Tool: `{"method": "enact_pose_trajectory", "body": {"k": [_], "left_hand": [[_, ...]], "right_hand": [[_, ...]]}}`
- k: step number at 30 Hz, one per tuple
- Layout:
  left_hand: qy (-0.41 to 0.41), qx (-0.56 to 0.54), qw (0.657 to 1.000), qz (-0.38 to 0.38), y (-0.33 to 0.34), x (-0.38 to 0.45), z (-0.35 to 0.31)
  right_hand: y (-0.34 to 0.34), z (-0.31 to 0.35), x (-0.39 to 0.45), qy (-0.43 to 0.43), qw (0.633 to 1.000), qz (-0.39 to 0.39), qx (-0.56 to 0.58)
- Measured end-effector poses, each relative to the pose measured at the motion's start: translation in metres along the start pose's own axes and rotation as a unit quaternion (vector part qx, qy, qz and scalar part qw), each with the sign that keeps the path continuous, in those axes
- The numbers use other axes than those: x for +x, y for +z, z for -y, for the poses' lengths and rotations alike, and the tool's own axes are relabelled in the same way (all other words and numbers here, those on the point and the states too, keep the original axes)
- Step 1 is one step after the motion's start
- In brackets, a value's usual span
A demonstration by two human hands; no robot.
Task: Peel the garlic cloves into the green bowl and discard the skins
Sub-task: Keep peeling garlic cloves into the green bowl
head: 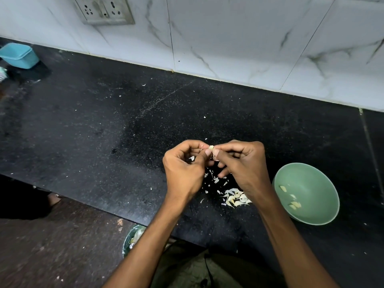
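Two bare forearms rise from the bottom edge of the frame and meet just right of centre, above a black speckled countertop (104, 125). The left hand (184, 169) and the right hand (243, 163) face each other with fingers curled, and together they pinch a small pale garlic clove (211, 148) between thumbs and fingertips, held in the air above the counter. Whether skin is still on the clove is too small to tell.

Below the hands, scattered bits and a small heap of pale garlic skins (235, 197) lie on the counter, partly hidden by the right wrist. To the lower right of the frame sits the green bowl (324, 183), upright, with a few peeled cloves (295, 204) resting on its inner wall and bottom.

At the lower centre, beyond the counter's near edge, a bin lined with a green bag (129, 238) shows some pale scraps inside. In the upper left corner stands a light blue plastic container (19, 56). A white marbled tile wall (228, 38) runs across the top, with a switch and socket plate (104, 10) at upper left.
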State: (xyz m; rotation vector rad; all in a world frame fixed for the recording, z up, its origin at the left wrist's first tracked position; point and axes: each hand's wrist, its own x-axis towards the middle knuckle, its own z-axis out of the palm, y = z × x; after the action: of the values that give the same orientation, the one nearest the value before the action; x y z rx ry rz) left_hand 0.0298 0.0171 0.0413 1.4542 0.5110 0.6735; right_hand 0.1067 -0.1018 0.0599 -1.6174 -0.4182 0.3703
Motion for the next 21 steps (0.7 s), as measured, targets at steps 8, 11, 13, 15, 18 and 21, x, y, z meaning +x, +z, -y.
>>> {"method": "enact_pose_trajectory", "body": {"k": [8, 11, 13, 15, 18, 21], "left_hand": [[-0.070, -0.080, 0.994, 0.035, -0.0003, 0.0024, -0.0028], [-0.105, -0.125, 0.985, 0.049, -0.0019, 0.0020, -0.0030], [-0.124, -0.139, 0.980, 0.063, -0.0034, 0.0027, -0.0019], [-0.143, -0.150, 0.974, 0.087, -0.0050, 0.0032, -0.0021], [-0.173, -0.180, 0.961, 0.122, -0.0067, 0.0037, -0.0031], [-0.196, -0.201, 0.949, 0.144, -0.0067, 0.0049, -0.0025]], "right_hand": [[0.0027, 0.0025, -0.0011, 0.048, 0.994, 0.003, 0.097], [0.0016, 0.0010, 0.0001, 0.063, 0.992, 0.014, 0.108], [0.0001, 0.0001, 0.0004, 0.069, 0.991, 0.031, 0.111], [-0.0015, -0.0007, 0.0009, 0.063, 0.991, 0.044, 0.111], [-0.0037, -0.0016, 0.0023, 0.052, 0.991, 0.060, 0.109], [-0.0039, -0.0019, 0.0050, 0.046, 0.991, 0.060, 0.106]]}}
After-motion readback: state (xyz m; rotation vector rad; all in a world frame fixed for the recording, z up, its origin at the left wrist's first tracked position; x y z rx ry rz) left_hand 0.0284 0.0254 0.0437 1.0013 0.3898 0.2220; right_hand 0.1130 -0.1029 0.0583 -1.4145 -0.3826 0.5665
